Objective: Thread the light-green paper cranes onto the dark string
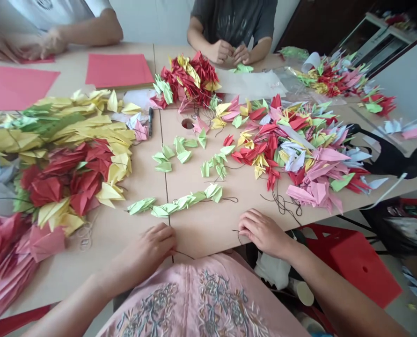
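Observation:
My left hand (pixel 160 241) rests at the table's near edge with its fingers closed, and a thin black cord (pixel 185 255) comes out from under them. To the right, my right hand (pixel 260 231) is curled shut, with a short length of dark cord (pixel 237 232) sticking out by its fingertips. Just beyond both hands lies a strung row of green folded-paper pieces (pixel 183 201), a loop of black cord at its right end. A shorter green bunch (pixel 142 206) sits at its left. Farther off are several small groups of green folded paper (pixel 183 150).
A heap of coloured folded paper (pixel 299 150) covers the right side, with tangled black cord (pixel 281 203) before it. Another heap (pixel 64 173) fills the left. Red paper sheets (pixel 119 69) lie at the back. Two people (pixel 234 32) work across the table. A red stool (pixel 352 262) stands below right.

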{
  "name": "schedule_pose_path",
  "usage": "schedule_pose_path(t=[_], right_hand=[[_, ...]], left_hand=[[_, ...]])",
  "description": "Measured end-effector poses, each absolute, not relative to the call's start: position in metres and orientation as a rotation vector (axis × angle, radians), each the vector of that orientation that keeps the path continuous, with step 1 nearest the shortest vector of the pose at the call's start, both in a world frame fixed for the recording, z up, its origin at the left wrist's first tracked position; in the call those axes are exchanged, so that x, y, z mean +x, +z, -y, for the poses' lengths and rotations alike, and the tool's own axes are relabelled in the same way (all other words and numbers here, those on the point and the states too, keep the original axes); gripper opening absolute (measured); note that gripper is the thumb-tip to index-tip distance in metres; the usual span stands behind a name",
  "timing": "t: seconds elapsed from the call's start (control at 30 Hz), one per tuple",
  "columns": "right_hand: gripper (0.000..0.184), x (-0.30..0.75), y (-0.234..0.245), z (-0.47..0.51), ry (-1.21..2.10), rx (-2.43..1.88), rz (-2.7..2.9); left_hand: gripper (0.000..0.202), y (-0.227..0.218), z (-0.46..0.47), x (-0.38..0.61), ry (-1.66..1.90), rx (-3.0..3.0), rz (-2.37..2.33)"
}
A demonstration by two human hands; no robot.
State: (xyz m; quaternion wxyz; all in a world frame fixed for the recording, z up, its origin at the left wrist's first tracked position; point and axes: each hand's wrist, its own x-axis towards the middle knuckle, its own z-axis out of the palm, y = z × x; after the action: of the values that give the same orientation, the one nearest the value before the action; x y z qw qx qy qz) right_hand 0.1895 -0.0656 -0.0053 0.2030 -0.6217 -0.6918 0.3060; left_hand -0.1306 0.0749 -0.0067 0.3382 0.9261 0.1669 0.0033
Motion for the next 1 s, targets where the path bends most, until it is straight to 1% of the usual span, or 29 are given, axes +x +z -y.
schedule_pose_path(t=[0.1,0.27,0.4,0.47,0.6,0.67,0.73,0.77,0.83,0.93,1.0], right_hand=[[0.020,0.191,0.001,0.054,0.776,-1.730,1.781],[0.019,0.196,0.019,0.027,0.727,-1.650,1.429],[0.022,0.202,0.033,0.008,0.694,-1.516,1.191],[0.023,0.207,0.041,0.006,0.728,-1.472,1.138],[0.026,0.221,0.059,0.017,0.939,-1.451,1.196],[0.024,0.229,0.065,0.026,1.116,-1.507,1.279],[0.021,0.235,0.065,0.035,1.370,-1.632,1.382],[0.019,0.238,0.064,0.037,1.487,-1.697,1.440],[0.021,0.244,0.058,0.039,1.606,-1.817,1.560],[0.030,0.252,0.049,0.031,1.564,-1.915,1.661],[0.036,0.252,0.047,0.019,1.483,-1.914,1.646]], left_hand=[[0.023,-0.003,-0.076,-0.131,0.059,2.410,-0.511],[0.023,0.008,-0.088,-0.133,0.214,2.272,-0.757],[0.015,0.027,-0.106,-0.143,0.400,2.089,-0.995],[0.012,0.039,-0.114,-0.152,0.512,1.996,-1.084],[0.011,0.060,-0.124,-0.172,0.726,1.798,-1.123],[0.007,0.067,-0.126,-0.181,0.813,1.714,-1.112],[0.006,0.071,-0.127,-0.187,0.866,1.631,-1.087],[0.007,0.072,-0.127,-0.190,0.853,1.594,-1.049],[0.009,0.071,-0.130,-0.190,0.660,1.571,-0.922],[0.011,0.070,-0.131,-0.178,0.219,1.612,-0.765],[0.010,0.071,-0.129,-0.159,0.079,1.640,-0.762]])
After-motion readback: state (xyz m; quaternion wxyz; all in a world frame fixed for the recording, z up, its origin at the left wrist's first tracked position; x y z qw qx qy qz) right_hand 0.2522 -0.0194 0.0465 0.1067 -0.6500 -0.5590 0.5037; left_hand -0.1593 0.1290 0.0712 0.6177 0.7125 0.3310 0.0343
